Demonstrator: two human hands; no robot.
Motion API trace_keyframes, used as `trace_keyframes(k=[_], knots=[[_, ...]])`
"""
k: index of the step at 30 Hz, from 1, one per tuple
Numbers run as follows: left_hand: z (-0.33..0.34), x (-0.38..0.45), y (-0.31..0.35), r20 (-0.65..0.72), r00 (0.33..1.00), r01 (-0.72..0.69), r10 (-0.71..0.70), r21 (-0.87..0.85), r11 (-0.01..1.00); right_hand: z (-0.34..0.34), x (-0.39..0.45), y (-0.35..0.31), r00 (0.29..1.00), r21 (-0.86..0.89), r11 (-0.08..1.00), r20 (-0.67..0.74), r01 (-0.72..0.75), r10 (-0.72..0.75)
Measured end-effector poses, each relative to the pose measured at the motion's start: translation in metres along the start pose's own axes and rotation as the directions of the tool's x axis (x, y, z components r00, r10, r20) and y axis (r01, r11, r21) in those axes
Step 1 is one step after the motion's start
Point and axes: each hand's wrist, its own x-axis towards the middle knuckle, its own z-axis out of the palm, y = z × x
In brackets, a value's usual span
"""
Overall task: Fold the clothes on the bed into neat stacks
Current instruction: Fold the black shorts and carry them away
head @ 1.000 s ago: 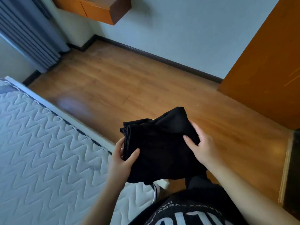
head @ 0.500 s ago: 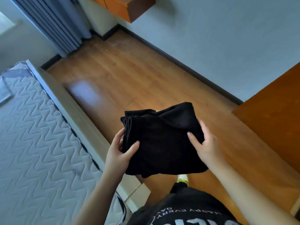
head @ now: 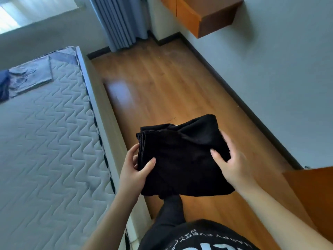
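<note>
A folded black garment (head: 182,157) is held in the air over the wooden floor, just right of the bed. My left hand (head: 135,170) grips its left edge, thumb on top and fingers underneath. My right hand (head: 232,163) grips its right edge the same way. The bed's quilted white mattress (head: 45,150) fills the left side. A folded grey-blue garment (head: 30,76) lies flat at the far end of the mattress, with a darker blue piece (head: 3,85) at the left border.
The wooden floor (head: 162,87) runs between the bed frame (head: 108,123) and the pale wall. An orange wall-mounted cabinet (head: 201,17) hangs at the top right. Grey curtains (head: 119,20) hang at the back. An orange wooden panel (head: 313,197) stands at the right.
The view has swung left and up, bringing the far end of the bed and the folded grey-blue garment into sight. Both hands keep the same grip on the black garment.
</note>
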Motion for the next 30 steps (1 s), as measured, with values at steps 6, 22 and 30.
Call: trace_keyframes(k=[6, 22, 30], knots=[[-0.038, 0.085, 0.025, -0.059, 0.998, -0.027, 0.025, -0.03, 0.999, 0.042, 0.105, -0.046, 0.995, -0.011, 0.998, 0.08, 0.061, -0.06], [-0.028, 0.325, 0.127, -0.077, 0.997, -0.022, 0.026, 0.051, 0.998, 0.078, 0.375, -0.097, 0.973, 0.003, 0.985, 0.156, 0.173, -0.172], [-0.03, 0.428, 0.186, -0.225, 0.974, -0.003, 0.0, -0.016, 1.0, 0.096, 0.526, -0.137, 0.943, 0.045, 0.975, 0.248, 0.218, -0.223]])
